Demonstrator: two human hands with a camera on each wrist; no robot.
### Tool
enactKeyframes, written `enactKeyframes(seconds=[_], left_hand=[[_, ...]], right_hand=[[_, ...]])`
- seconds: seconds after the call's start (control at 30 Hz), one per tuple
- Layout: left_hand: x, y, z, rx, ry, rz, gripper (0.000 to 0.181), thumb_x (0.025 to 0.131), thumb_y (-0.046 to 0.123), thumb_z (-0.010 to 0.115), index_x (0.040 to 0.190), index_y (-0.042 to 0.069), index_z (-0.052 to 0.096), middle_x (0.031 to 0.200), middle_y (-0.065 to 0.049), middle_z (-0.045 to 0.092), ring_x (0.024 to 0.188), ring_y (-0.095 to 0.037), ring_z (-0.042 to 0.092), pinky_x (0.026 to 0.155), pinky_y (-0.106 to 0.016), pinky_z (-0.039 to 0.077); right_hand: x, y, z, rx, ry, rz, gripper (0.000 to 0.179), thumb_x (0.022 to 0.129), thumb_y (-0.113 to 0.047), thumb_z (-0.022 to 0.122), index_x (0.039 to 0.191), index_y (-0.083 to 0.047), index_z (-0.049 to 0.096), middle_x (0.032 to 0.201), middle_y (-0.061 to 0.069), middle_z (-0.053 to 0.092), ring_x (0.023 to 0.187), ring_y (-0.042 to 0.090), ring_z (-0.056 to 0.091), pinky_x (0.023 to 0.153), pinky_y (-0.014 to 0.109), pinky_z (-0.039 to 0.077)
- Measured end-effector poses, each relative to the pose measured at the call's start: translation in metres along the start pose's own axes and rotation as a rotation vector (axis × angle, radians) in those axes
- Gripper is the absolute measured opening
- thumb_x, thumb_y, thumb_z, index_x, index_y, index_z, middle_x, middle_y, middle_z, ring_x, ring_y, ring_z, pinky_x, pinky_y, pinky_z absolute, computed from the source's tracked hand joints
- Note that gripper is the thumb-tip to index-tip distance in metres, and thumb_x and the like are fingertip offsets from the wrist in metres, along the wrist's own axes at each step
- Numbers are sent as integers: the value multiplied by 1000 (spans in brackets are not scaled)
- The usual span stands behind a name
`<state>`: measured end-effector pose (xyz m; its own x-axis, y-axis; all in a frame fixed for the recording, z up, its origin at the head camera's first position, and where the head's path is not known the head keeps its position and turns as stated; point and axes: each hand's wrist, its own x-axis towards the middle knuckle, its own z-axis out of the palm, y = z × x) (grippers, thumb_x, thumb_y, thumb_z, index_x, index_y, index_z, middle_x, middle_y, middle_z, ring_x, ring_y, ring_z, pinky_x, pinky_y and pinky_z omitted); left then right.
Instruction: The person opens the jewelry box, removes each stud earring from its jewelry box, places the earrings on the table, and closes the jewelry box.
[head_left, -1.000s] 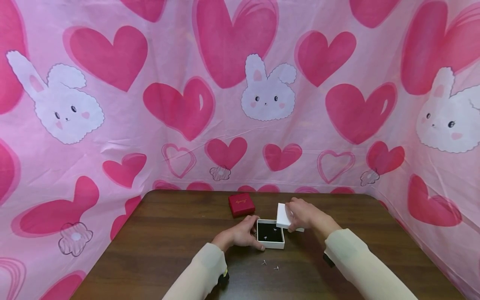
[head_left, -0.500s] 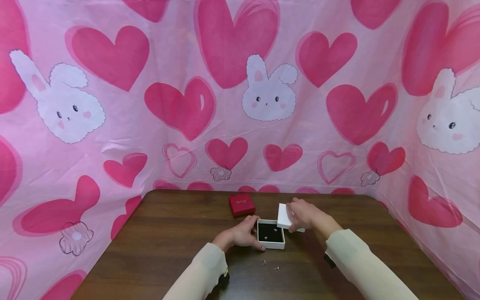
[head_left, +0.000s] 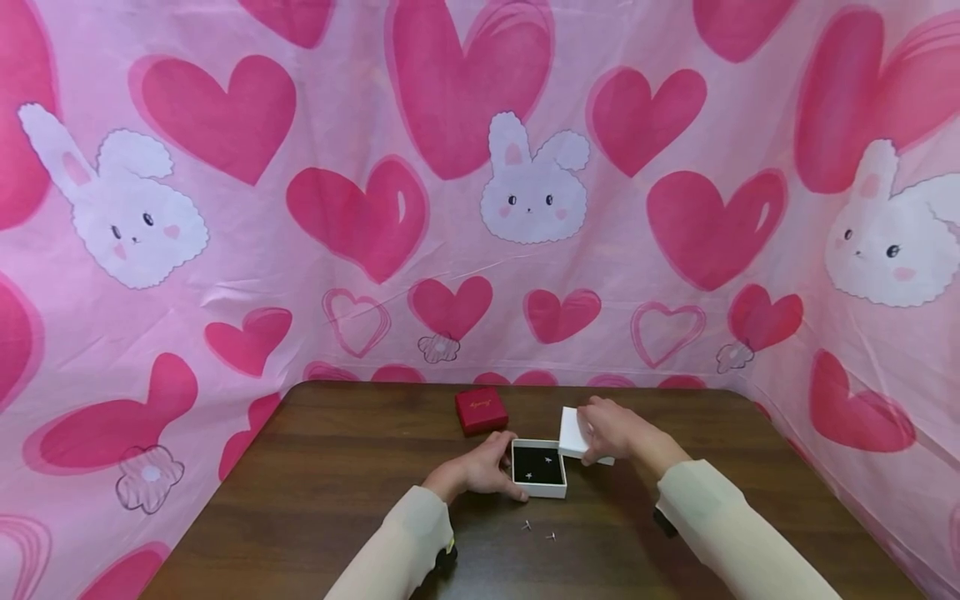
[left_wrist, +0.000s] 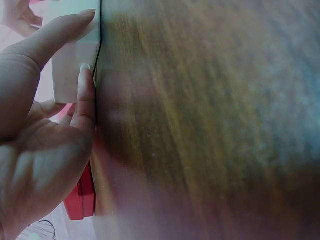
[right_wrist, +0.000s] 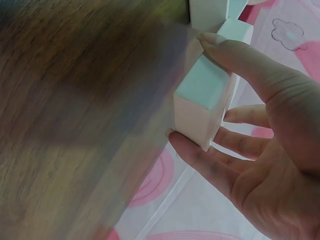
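Observation:
In the head view a white jewelry box (head_left: 539, 491) sits on the table with a black insert (head_left: 537, 466). Two small silver star-shaped pieces (head_left: 528, 475) lie on the insert. My left hand (head_left: 480, 468) holds the box from its left side, thumb (left_wrist: 75, 25) on the front wall and a finger against the side. My right hand (head_left: 611, 429) grips a white lid (head_left: 573, 435) just right of the box; its left edge is at the box's right rim. The right wrist view shows the lid (right_wrist: 204, 82) tilted, thumb on one side and fingers round the others.
A red box (head_left: 482, 409) with gold lettering stands behind the white box. In front of it, two small silver stud-like pieces (head_left: 551, 536) lie on the brown wooden table (head_left: 360, 467). A pink heart-and-rabbit cloth (head_left: 450, 333) hangs around the table's back and sides.
My right hand has shifted slightly to the right with the lid, uncovering a bit more of the box's right rim. My left hand stays in place on the box.

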<state>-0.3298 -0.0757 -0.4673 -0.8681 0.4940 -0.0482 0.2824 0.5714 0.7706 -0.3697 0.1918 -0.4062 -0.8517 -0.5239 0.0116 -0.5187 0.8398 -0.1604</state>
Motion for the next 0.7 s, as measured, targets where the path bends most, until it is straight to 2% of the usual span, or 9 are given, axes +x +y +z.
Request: enactKeyframes(seconds=[0.23,0.47,0.7], left_hand=[[0,-3,2,7,12,24,67,73,17,92,124,10,50,108,-3,48,99,-16,49,87,-32,46],[0,-4,2,-5,13,26,67,73,16,92,125,10,50,109,-3,48,100,-16,49,88,-33,45],[1,-5,1,-17,11,28,65,74,15,92,124,10,50,109,-3,47,100,-17,50,89,-33,45]], right_hand=[[-3,6,1,-4,-4,18,47,63,-25,97,85,-11,59,90,5,52,82,23,52,71,43,49],[-6,13,3,-7,-7,36,47,64,-26,97,88,-11,60,92,5,53,83,23,53,72,45,50],[-10,16,-1,2,-14,39,45,65,-26,97,82,-13,57,96,8,57,90,28,56,75,48,50]])
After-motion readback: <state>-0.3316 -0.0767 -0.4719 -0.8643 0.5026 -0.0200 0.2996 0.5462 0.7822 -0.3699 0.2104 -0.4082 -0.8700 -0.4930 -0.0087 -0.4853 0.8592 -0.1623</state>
